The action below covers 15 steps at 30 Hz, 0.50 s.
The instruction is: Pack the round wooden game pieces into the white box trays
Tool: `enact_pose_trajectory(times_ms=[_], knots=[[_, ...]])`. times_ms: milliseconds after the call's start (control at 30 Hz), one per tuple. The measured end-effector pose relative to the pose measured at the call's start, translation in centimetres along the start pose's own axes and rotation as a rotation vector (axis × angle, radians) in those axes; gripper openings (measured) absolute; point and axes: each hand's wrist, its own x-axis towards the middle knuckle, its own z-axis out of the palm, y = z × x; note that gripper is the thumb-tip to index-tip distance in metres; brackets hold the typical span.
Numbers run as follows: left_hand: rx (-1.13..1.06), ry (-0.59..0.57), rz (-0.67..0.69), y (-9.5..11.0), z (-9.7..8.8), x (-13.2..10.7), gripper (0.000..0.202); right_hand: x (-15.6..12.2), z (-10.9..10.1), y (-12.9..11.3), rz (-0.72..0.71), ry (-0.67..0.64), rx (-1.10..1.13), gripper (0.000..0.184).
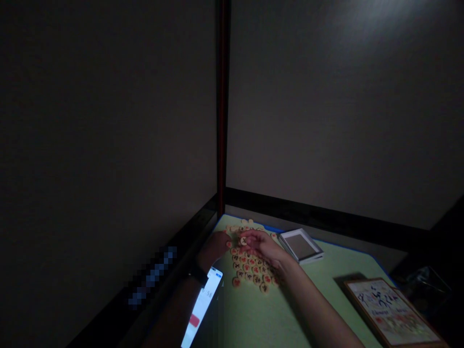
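Several round pale game pieces [252,268] with red and black characters lie spread in rows on a green table mat [261,314] in a dim room corner. My right hand [264,245] reaches over the pieces, its fingertips pinched on one round piece [242,240] at the far side of the spread. My left hand [214,247], in shadow and wearing a dark wristband, rests at the left edge of the pieces; its fingers are hard to make out.
An open grey-white box [300,245] sits just right of the pieces. A wooden box lid with a printed picture [393,313] lies at the near right. A lit phone [202,307] stands at the mat's left edge. Walls enclose the corner.
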Motion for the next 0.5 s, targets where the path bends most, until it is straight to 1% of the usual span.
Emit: enact_pose_trajectory(times_ms=[33, 100, 200, 267, 400, 500], knots=[[0.013, -0.009, 0.001, 0.2, 0.0, 0.1, 0.02, -0.7, -0.2, 0.0, 0.018, -0.006, 0.04, 0.038], [0.035, -0.023, 0.004, 0.5, 0.0, 0.2, 0.021, -1.8, -0.6, 0.0, 0.022, -0.008, 0.039, 0.042], [0.058, -0.029, 0.014, 0.9, -0.1, 0.2, 0.023, -2.9, -1.2, 0.0, 0.009, -0.044, -0.026, 0.045], [0.069, -0.032, 0.02, 1.1, -0.2, 0.1, 0.024, -3.5, -1.5, -0.2, 0.017, -0.097, -0.073, 0.043], [0.083, -0.021, 0.02, 0.8, -0.3, 0.2, 0.025, -5.6, -2.3, -2.0, 0.023, -0.22, -0.188, 0.033], [0.1, 0.029, 0.005, 0.0, -0.5, 0.5, 0.031, -7.8, -3.2, -3.6, 0.007, -0.261, -0.264, 0.028]])
